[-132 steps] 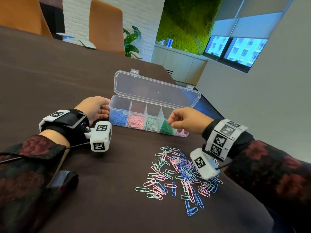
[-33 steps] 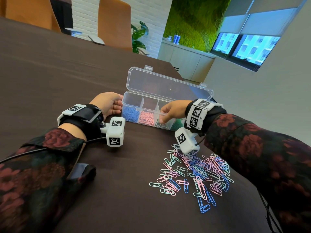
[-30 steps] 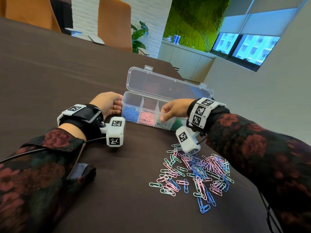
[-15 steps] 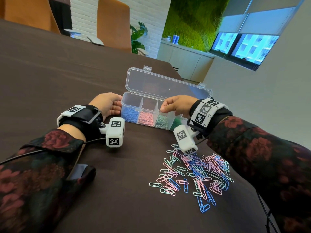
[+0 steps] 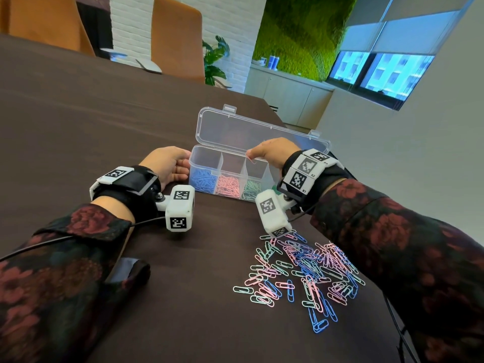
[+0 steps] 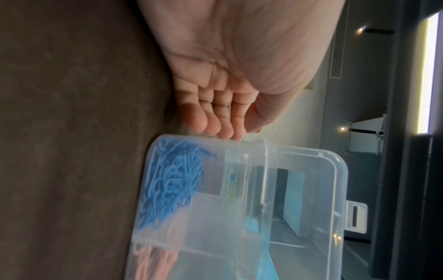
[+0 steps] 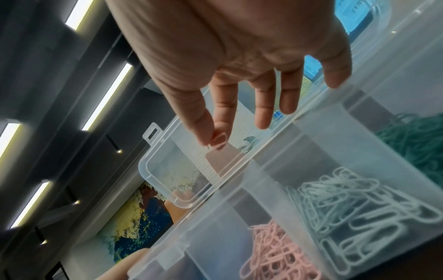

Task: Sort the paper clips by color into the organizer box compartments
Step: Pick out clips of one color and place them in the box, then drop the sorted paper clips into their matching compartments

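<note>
The clear organizer box (image 5: 195, 163) stands open on the dark table, its lid (image 5: 256, 132) tilted back. Its compartments hold blue clips (image 5: 203, 179), pink clips (image 5: 229, 183), pale green clips (image 5: 251, 186) and dark green clips (image 7: 412, 136). My right hand (image 5: 250, 154) hovers just above the box rim near the divider between pink and pale green. Thumb and forefinger pinch a small pink paper clip (image 5: 251, 160), also seen in the right wrist view (image 7: 209, 145); the other fingers are spread. My left hand (image 5: 180, 166) lies on the table, fingertips (image 6: 215, 127) against the box's left end wall.
A loose pile of pink, blue and green clips (image 5: 301, 271) lies on the table in front of my right forearm. The table's right edge (image 5: 296, 137) runs just behind the box. Orange chairs (image 5: 178, 38) stand at the far side.
My right hand was dipped into the pale green compartment a second ago; it has since risen above the rim and shifted slightly left, pinching a pink clip. The left hand and box have stayed put.
</note>
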The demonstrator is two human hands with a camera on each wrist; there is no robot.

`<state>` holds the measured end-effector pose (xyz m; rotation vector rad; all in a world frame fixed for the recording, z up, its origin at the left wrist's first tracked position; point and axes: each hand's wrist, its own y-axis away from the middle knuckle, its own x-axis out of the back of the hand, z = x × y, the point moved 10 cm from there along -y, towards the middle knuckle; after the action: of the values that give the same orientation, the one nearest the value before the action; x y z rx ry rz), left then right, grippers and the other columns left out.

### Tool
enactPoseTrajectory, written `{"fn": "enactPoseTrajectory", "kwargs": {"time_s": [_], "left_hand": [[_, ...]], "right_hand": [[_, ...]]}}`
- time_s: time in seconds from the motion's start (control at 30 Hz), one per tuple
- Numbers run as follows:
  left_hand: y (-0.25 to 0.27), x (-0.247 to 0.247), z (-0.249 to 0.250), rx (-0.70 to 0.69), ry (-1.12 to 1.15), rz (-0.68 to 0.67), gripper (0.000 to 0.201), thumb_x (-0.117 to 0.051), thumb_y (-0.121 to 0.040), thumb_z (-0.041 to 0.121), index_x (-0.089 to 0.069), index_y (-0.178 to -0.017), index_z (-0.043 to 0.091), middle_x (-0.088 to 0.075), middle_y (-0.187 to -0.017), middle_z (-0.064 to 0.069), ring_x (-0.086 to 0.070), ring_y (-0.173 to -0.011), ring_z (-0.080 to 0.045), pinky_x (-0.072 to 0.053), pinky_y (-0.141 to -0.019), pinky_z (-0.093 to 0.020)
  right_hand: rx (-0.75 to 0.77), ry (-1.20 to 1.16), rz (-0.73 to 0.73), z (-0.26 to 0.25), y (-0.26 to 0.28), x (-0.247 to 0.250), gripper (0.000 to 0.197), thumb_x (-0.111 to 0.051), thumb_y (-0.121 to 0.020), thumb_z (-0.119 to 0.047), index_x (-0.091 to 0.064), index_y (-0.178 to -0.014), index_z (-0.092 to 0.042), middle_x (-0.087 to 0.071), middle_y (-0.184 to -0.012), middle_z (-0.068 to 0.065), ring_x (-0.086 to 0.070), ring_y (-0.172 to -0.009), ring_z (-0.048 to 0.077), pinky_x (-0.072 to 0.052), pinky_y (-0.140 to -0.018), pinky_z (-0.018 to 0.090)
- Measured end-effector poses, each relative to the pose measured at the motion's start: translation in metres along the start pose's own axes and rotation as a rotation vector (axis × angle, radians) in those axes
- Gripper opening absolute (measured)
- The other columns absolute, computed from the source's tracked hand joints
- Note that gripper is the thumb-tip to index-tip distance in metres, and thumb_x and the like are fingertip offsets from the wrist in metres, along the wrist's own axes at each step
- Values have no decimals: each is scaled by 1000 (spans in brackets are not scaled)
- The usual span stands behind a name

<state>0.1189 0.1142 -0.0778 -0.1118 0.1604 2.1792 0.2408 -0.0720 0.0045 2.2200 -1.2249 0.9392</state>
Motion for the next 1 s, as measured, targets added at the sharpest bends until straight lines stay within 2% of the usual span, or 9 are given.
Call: {"fn": "enactPoseTrajectory", "kwargs": {"time_s": [0.07, 0.17, 0.2, 0.3, 0.43, 0.53, 0.73, 0.83, 1.0], "left_hand": [[0, 0, 0, -2, 1, -2, 9, -53, -87, 12, -60, -83, 9, -52, -59, 1, -46, -49, -8, -42, -45, -15], [1, -2, 0, -7, -2, -9, 9, -53, -88, 12, -60, -84, 9, -51, -61, 1, -46, -50, -9, -43, -46, -15], [1, -2, 1, -8, -2, -10, 9, -53, -88, 13, -60, -84, 9, -51, -61, 1, -46, -51, -9, -43, -46, -15], [1, -1, 1, -11, 5, -2, 10, -52, -89, 13, -59, -82, 10, -51, -62, 0, -46, -51, -9, -43, -45, -15], [-1, 2, 1, -14, 14, 11, 10, -52, -90, 13, -59, -84, 10, -51, -63, -1, -46, -51, -10, -43, -46, -16], [-2, 6, 1, -9, 28, 26, 8, -53, -89, 14, -59, -86, 10, -51, -65, 0, -46, -52, -10, -44, -44, -15], [2, 21, 17, -67, 62, 106, 11, -52, -92, 17, -56, -81, 15, -49, -66, 2, -47, -46, -6, -42, -45, -15], [14, 19, 40, -165, 15, 106, 15, -49, -93, 15, -57, -80, 15, -55, -57, 6, -48, -44, -5, -42, -44, -14], [47, -24, 76, -269, -134, -65, 19, -45, -95, 7, -54, -80, 14, -56, -56, 7, -49, -45, -4, -41, -43, -13]], "right_hand": [[8, -43, 29, -3, 1, -1, 43, -71, -80, -27, -64, -118, -9, -62, -125, 9, -57, -118, 25, -45, -86, 28], [80, -48, 22, -17, 6, -7, 39, -68, -85, -28, -65, -117, -5, -62, -124, 11, -56, -117, 24, -44, -91, 29], [118, -47, 20, -21, 8, -7, 33, -66, -87, -26, -67, -111, -4, -65, -118, 10, -58, -111, 22, -46, -88, 26], [167, -96, 24, -18, 18, 5, 8, -64, -87, -17, -66, -79, -15, -63, -79, -3, -55, -71, 9, -40, -55, 12], [190, -177, 30, 7, 36, 36, 16, -60, -86, -6, -59, -75, -18, -60, -68, -2, -49, -56, 8, -40, -53, 19], [192, -262, 103, 41, 49, 72, 17, -59, -88, -5, -60, -76, -17, -60, -63, -2, -49, -50, 6, -41, -49, 17], [-37, -761, 278, 154, 43, 118, 15, -52, -93, -12, -55, -79, -18, -56, -51, -7, -44, -45, 8, -35, -41, 14], [-193, -925, 322, 201, 32, 111, 15, -53, -92, -16, -54, -77, -18, -54, -57, -3, -44, -43, 7, -34, -41, 14], [-310, -1216, 266, 241, 17, 88, 17, -51, -94, -16, -53, -77, -13, -54, -48, -1, -47, -35, 9, -38, -39, 14]]}}
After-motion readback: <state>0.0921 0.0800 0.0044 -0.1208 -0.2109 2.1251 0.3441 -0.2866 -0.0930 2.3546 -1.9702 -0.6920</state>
